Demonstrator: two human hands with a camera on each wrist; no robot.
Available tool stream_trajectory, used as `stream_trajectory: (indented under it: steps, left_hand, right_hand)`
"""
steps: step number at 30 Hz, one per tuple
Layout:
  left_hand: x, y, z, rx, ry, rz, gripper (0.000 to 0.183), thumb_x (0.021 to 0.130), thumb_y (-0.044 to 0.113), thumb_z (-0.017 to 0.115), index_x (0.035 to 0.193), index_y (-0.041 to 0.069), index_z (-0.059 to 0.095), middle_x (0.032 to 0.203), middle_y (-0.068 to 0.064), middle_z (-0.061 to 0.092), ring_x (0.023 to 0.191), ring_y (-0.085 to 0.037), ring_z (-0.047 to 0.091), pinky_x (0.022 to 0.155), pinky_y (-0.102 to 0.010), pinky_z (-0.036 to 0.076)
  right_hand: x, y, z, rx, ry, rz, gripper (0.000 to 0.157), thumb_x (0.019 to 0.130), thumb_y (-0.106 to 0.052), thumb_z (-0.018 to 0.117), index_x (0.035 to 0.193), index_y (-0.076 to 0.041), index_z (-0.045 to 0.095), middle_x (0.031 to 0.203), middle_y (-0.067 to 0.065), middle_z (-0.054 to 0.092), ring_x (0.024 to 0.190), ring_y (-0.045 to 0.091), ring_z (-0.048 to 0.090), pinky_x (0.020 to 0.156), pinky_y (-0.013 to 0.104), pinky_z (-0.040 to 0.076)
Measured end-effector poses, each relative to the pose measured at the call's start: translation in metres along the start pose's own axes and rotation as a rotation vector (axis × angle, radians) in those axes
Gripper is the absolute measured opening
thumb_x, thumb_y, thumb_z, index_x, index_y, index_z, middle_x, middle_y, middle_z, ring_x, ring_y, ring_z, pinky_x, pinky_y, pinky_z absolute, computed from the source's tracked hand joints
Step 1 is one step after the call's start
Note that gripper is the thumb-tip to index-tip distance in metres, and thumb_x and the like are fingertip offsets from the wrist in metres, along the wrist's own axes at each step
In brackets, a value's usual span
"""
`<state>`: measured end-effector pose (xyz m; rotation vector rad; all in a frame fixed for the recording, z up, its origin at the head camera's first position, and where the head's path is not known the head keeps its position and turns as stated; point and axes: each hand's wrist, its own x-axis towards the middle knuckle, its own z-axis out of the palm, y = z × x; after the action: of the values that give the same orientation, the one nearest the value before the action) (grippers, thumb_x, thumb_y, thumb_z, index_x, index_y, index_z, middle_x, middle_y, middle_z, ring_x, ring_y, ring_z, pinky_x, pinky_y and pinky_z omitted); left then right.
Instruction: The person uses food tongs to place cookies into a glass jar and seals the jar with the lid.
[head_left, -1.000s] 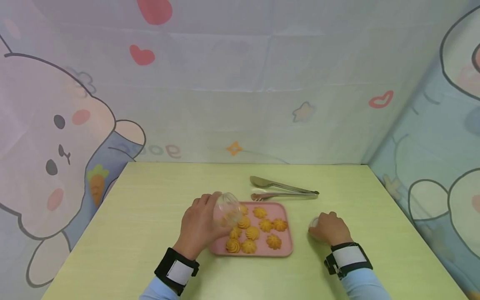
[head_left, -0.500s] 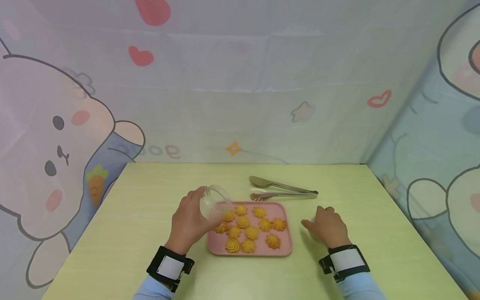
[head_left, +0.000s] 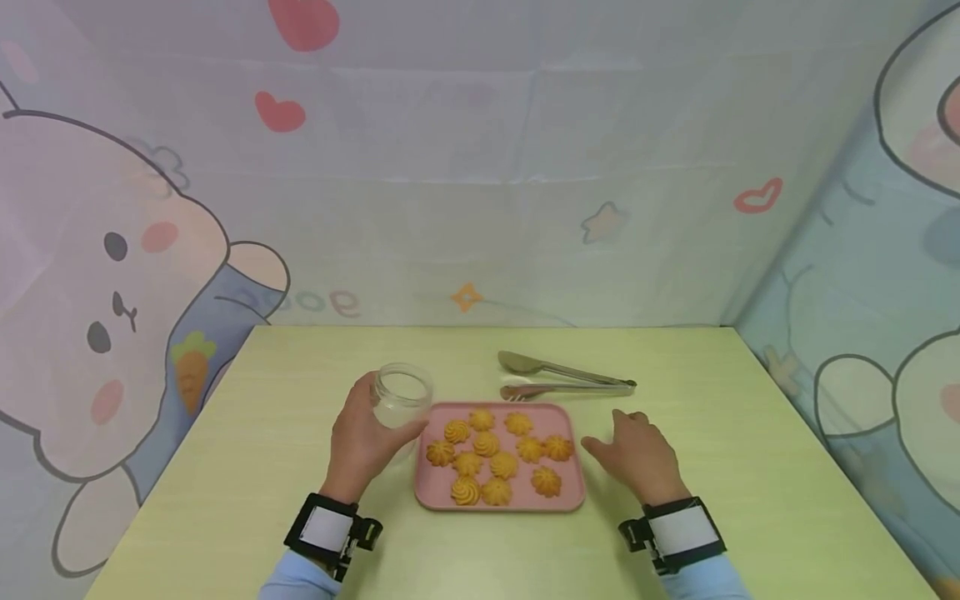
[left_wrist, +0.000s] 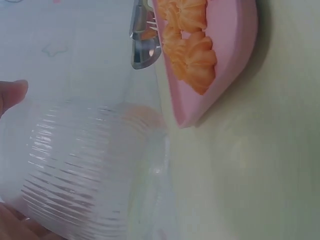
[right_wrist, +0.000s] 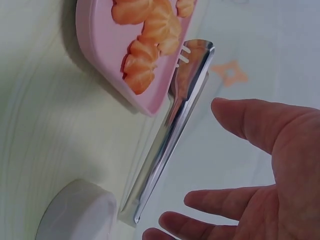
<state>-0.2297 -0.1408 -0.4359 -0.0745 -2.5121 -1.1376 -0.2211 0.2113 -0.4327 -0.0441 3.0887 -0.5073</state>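
Observation:
My left hand (head_left: 363, 442) grips a clear ribbed jar (head_left: 402, 396), which stands upright with its mouth facing up, left of the pink tray (head_left: 517, 502). No cookies show inside the jar (left_wrist: 75, 165) in the left wrist view. Several piped golden cookies (head_left: 503, 465) lie spread over the tray. Just off the tray's right side is my right hand (head_left: 637, 454), fingers spread and holding nothing. A white round lid (right_wrist: 80, 215) rests on the table near it in the right wrist view; in the head view that hand hides it.
Metal tongs (head_left: 566, 377) lie behind the tray, one tip forked and the other spoon-like. The pale table (head_left: 225, 500) ends at a cartoon-printed cloth backdrop (head_left: 420, 208) at the back and sides.
The left hand has moved left with the jar and turned it from tipped over the cookies to upright. More cookies show at the tray's left. The right hand has left the lid and moved left.

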Motion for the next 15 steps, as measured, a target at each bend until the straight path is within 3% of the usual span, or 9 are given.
stream_trajectory:
  steps: [7,15]
  left_hand:
    - [0.001,-0.011,0.001,-0.051,-0.007,-0.124,0.092,0.066,0.038,0.083,0.135,0.000,0.036,0.125,-0.024,0.056,0.107,-0.038,0.055,0.085,-0.058,0.048]
    - [0.002,-0.024,0.006,-0.105,-0.022,-0.212,0.093,0.067,0.038,0.083,0.136,0.001,0.031,0.131,-0.025,0.053,0.111,-0.041,0.052,0.088,-0.059,0.046]
  right_hand:
    - [-0.004,-0.010,0.000,-0.004,-0.002,-0.006,0.073,0.087,-0.041,0.060,0.130,0.017,0.046,0.125,0.042,0.049,0.105,0.052,0.052,0.084,0.062,0.048]
    - [-0.005,-0.011,-0.001,0.004,0.001,-0.015,0.074,0.087,-0.042,0.060,0.131,0.016,0.047,0.126,0.041,0.050,0.105,0.050,0.054,0.084,0.061,0.049]
